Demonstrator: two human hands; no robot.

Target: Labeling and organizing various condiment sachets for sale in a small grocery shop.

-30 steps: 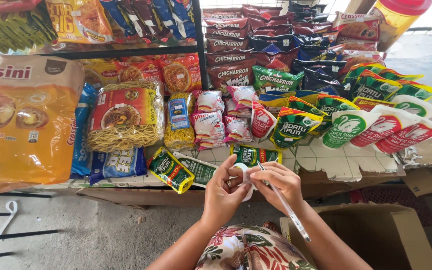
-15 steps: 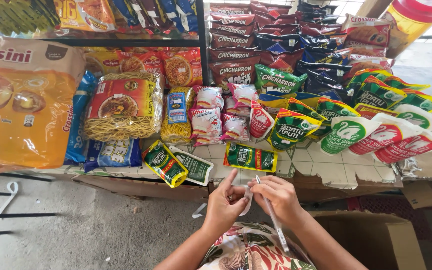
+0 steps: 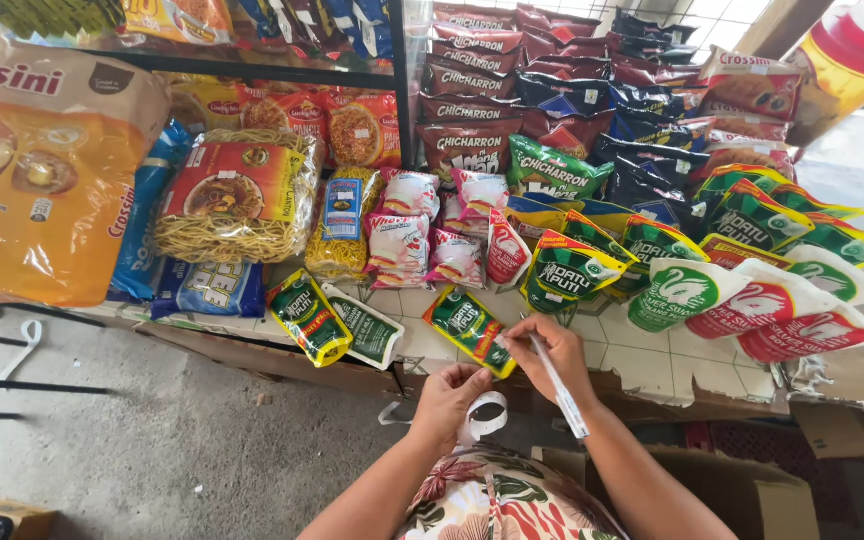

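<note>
We count three green-and-yellow sachets on the tiled counter [image 3: 642, 365]: two lie side by side at the left [image 3: 309, 317], already set down, and our right hand [image 3: 550, 352] pinches the near corner of the third sachet [image 3: 469, 328] while also gripping a white pen [image 3: 559, 388]. Our left hand [image 3: 449, 398] is closed on a loop of white tape [image 3: 482, 418] just below it. The third sachet looks unfinished. Behind stand two noodle bundles [image 3: 237, 195].
</note>
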